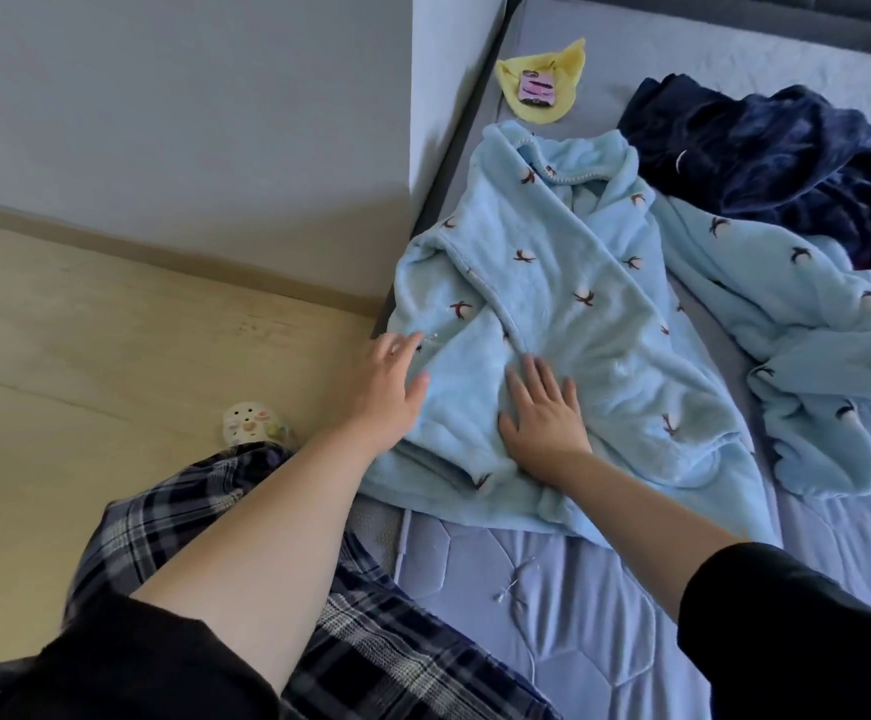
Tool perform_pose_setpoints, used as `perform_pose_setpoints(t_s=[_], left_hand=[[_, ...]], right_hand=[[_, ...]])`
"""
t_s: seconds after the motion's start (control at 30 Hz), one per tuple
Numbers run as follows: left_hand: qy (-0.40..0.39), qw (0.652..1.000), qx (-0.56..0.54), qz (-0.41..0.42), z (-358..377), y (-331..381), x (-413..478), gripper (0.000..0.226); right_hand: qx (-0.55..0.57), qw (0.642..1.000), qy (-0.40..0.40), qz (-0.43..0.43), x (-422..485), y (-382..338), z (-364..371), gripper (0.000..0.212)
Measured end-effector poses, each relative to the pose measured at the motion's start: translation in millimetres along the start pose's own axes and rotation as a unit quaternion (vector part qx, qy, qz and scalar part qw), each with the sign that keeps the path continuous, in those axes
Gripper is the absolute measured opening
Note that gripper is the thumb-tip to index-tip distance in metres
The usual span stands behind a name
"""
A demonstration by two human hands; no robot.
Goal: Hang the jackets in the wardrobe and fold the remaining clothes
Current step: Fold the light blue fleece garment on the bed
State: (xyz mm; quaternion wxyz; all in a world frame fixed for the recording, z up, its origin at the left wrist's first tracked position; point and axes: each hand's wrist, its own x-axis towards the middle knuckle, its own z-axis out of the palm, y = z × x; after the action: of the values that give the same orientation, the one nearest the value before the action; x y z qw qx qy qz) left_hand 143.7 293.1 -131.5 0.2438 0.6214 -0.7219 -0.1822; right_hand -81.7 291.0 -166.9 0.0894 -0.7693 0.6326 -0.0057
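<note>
Risk: light-blue fleece pyjama top with bird print (552, 314) lies on the bed (604, 641), at its floor-side edge. Left hand (386, 387) and right hand (542, 413) rest flat on it, fingers straight, holding nothing. Plush fleece could spring open or slide floorward.

The pale blue fleece garment with small dark bird motifs (552, 314) has a soft, plush, matt pile. A second pale blue fleece piece (812, 356) matches it. The crumpled navy garment (766, 148) is velvety cloth with a faint sheen. The lavender quilted mattress cover (552, 615) is smooth stitched fabric. The light wooden floor (85, 381) is matt and grained. The yellow cloth (542, 80) is thin and matt.
</note>
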Motion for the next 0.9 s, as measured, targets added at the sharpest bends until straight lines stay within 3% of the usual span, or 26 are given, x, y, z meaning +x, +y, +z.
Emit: perform_pose_setpoints(t_s=[0.1, 0.2, 0.33, 0.5, 0.63, 0.7, 0.8, 0.9], left_hand=[[-0.094, 0.981, 0.137, 0.098, 19, 18, 3, 0.052], [-0.199, 0.956, 0.201, 0.077, 33, 23, 8, 0.053], [-0.233, 0.954, 0.182, 0.058, 29, 17, 18, 0.056], [-0.188, 0.967, 0.156, 0.077, 31, 16, 18, 0.053], [-0.144, 0.978, 0.127, 0.077, 33, 19, 21, 0.044], [-0.118, 0.983, 0.121, 0.076, 34, 21, 24, 0.04], [-0.101, 0.982, 0.136, 0.078, 37, 25, 30, 0.038], [-0.093, 0.983, 0.132, 0.082, 39, 29, 39, 0.033]], right_hand=[[-0.009, 1.0, -0.026, -0.002, -13, -2, 13, 0.064], [0.029, 0.999, -0.026, -0.016, -9, 8, 4, 0.059], [0.04, 0.997, -0.065, -0.029, -11, 19, -1, 0.059], [0.048, 0.997, -0.064, 0.007, -7, 2, -5, 0.072], [-0.021, 0.993, -0.113, -0.032, -14, -2, -9, 0.086], [0.011, 0.997, -0.067, -0.042, -8, 1, -20, 0.078], [0.057, 0.995, 0.065, -0.051, 7, 7, -34, 0.057], [0.072, 0.991, 0.116, -0.012, 26, 12, -40, 0.049]])
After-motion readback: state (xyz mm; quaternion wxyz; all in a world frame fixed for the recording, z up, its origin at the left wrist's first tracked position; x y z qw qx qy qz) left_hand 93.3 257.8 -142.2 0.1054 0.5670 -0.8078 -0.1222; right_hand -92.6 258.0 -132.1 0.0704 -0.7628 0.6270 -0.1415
